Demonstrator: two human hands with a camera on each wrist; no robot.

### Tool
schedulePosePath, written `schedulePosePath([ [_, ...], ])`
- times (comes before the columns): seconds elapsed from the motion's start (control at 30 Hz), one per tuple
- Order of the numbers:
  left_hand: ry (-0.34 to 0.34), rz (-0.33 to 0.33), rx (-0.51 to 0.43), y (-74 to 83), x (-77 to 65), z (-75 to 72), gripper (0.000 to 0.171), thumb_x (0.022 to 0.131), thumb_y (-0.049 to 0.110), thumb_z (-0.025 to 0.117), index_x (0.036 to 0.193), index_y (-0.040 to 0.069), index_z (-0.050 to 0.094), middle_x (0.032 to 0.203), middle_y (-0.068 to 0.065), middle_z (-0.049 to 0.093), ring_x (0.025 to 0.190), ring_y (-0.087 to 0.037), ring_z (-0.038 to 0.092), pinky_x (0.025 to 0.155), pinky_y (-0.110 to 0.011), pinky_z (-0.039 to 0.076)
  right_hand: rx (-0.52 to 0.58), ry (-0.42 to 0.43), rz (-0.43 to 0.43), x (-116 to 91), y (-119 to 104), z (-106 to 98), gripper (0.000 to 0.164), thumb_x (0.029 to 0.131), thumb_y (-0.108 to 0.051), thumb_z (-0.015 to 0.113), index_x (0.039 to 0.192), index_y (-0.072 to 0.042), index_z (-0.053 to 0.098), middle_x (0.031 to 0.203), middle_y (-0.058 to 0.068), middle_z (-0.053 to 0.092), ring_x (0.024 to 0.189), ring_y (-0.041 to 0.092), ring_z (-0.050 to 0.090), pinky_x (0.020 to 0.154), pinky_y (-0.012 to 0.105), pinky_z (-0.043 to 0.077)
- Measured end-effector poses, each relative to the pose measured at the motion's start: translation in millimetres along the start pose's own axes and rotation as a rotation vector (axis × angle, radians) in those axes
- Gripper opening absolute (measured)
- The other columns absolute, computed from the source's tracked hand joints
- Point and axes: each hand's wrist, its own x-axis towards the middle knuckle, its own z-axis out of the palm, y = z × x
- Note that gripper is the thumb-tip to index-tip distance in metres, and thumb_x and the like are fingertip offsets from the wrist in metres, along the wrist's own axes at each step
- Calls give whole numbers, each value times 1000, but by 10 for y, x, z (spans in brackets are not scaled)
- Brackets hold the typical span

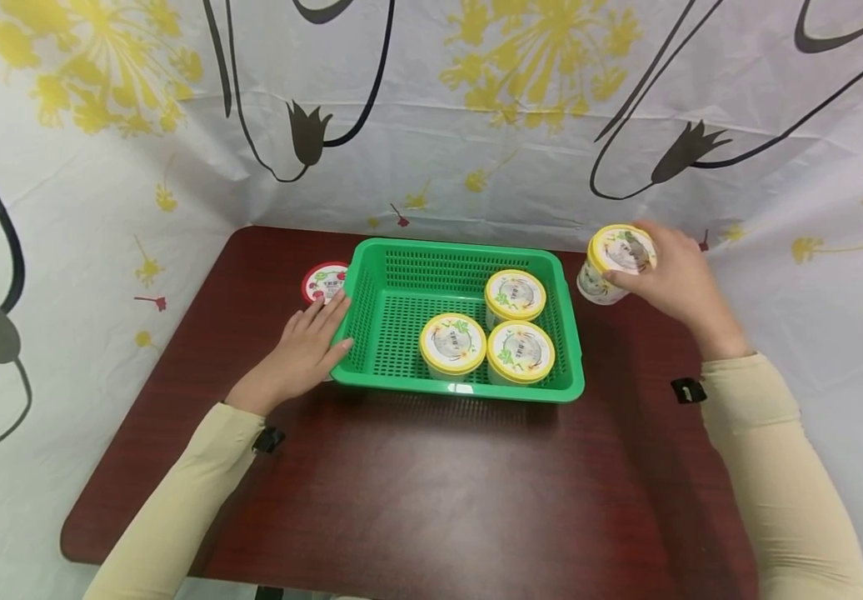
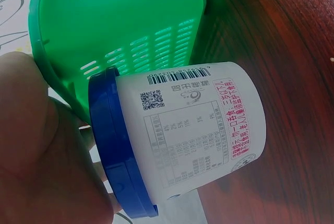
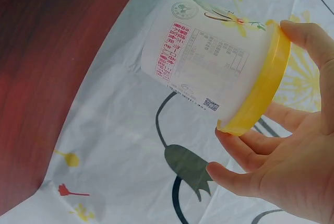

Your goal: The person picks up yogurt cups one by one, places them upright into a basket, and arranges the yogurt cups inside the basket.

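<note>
"How did the right hand [image 1: 682,287] hold its cup?"

"The thumb [image 3: 302,38] pressed one side of the yellow lid [image 3: 262,85] and the fingers [image 3: 240,151] curled against the other, so the yellow-lidded cup [image 3: 214,62] hung by its top."

"Was that a sound place to take hold?"

"Mostly, I thought. The lid looked like stiff plastic, its band deep enough for fingertips. But if it was merely snapped on, the whole load depended on that snap. Lower down, the printed wall looked smooth and thin; it likely called for a gentle grip, as a hard squeeze might have dented it and a damp one slipped."

"Heavy?"

"The contents were hidden. I guessed light enough for one hand."

"And where was it?"

"Tilted, just right of the green basket [image 1: 571,350], seemingly off the table [image 1: 461,492]."

"The left hand [image 1: 300,350]?"

"Its fingers were extended at the basket's left rim, with a blue-lidded cup [image 2: 193,130] under the palm. I couldn't tell whether they bore on that lid."

"Farther out?"

"Three similar cups [image 1: 453,343] [image 1: 516,296] [image 1: 520,353] stood in the basket's right part, and a red-lidded cup [image 1: 324,282] sat outside it, just beyond the left fingertips."
</note>
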Motion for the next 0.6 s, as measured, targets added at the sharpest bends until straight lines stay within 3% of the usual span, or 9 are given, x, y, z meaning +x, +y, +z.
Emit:
schedulePosePath([
  [0.3, 2, -1, 2, -19, -2, 22, 69, 106, 44, 35, 161, 17, 4, 170, -1, 0, 156, -37, 3, 121, -63, 6, 1, -2, -64, 62, -201, 53, 73, 79, -31, 80, 141, -5, 50, 125, 23, 59, 110, 42, 51, 90, 58, 37],
  [0.6, 6, 2, 0, 0, -3, 15, 68, 106, 44, 35, 161, 18, 4, 170, -1, 0, 156, -36, 3, 122, -63, 6, 7, -54, -88, 143, -452, 154, 81, 80, -34, 80, 147, -7, 44, 140, 25, 53, 127, 47, 44, 99, 64, 35],
])
